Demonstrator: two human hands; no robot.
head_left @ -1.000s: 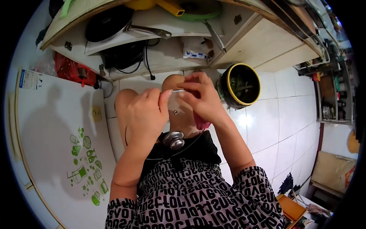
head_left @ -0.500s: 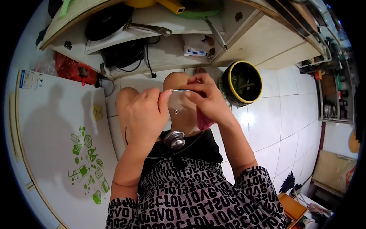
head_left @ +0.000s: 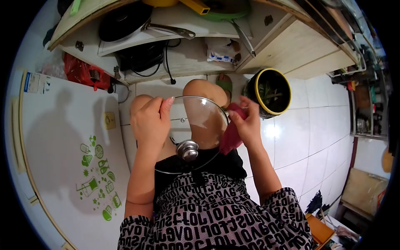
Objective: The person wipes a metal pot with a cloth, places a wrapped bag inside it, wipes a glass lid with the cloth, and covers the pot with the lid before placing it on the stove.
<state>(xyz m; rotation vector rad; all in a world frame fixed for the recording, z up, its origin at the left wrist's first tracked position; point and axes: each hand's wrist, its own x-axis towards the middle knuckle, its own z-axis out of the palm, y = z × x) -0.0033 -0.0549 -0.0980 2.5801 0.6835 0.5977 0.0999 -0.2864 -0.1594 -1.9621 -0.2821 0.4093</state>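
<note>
A round glass pot lid [head_left: 204, 121] with a metal rim and a silver knob is held over my lap, the knob toward my body. My left hand [head_left: 151, 121] grips its left edge, thumb and fingers closed around the rim. At the lid's right edge, my right hand [head_left: 249, 123] pinches a dark pink cloth [head_left: 232, 132], which hangs down from the fingers beside the rim. The floor and my knees show through the clear glass.
Ahead is an open cabinet with a black frying pan [head_left: 125, 23] and a green pan [head_left: 227, 10]. A yellow-rimmed bin [head_left: 287, 109] with green scraps stands on the tiled floor [head_left: 325, 121] at right. A white fridge [head_left: 54, 166] with green stickers is at left.
My right hand has moved right, off the lid's top rim to its right side, and the pink cloth now shows more. The lid is more fully visible, still in my left hand.
</note>
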